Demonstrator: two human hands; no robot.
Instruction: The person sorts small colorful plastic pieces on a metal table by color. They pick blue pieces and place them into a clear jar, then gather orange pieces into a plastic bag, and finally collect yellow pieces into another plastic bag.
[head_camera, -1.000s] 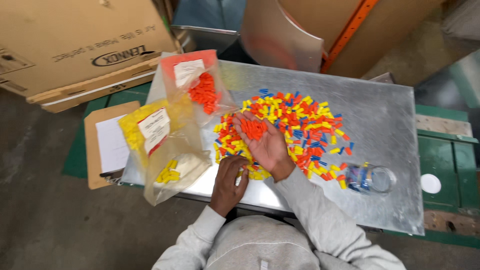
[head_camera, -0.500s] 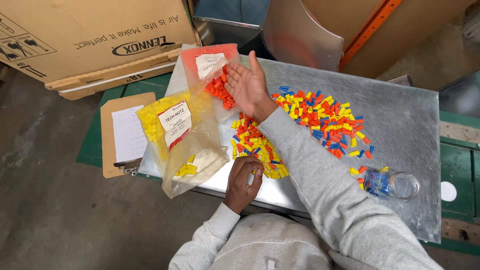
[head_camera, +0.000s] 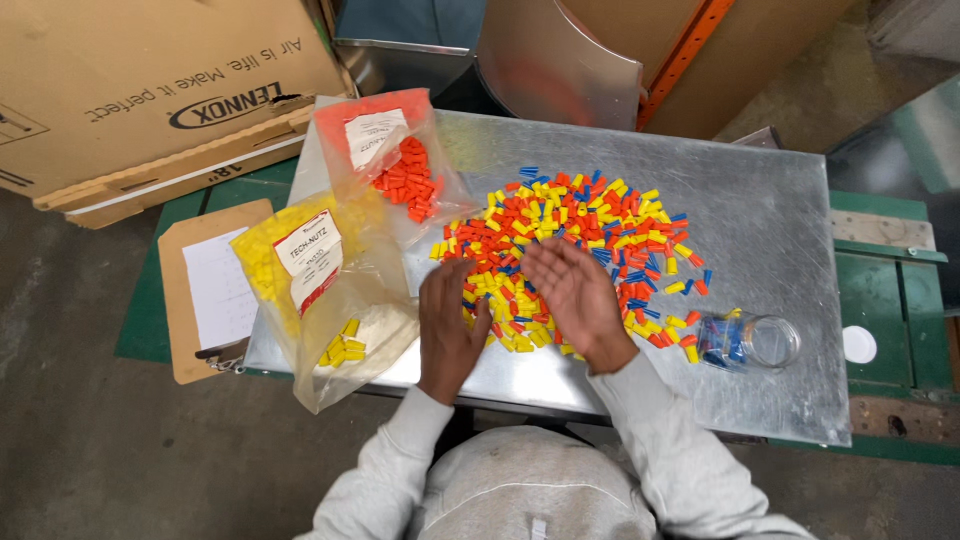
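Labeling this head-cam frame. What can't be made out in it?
- Pieces beneath the left hand and right hand: covered by the hands.
- Clipboard: right edge under the yellow bag.
- Jar contents: too small to count.
- Cardboard box: cut off by the frame's top-left edge.

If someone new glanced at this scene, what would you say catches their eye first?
Probably the bright heap of small red, yellow and blue caps spread across the middle of the metal table, with the left hand and right hand open at its near edge. Left of it lie a bag of orange caps and a bag of yellow caps.
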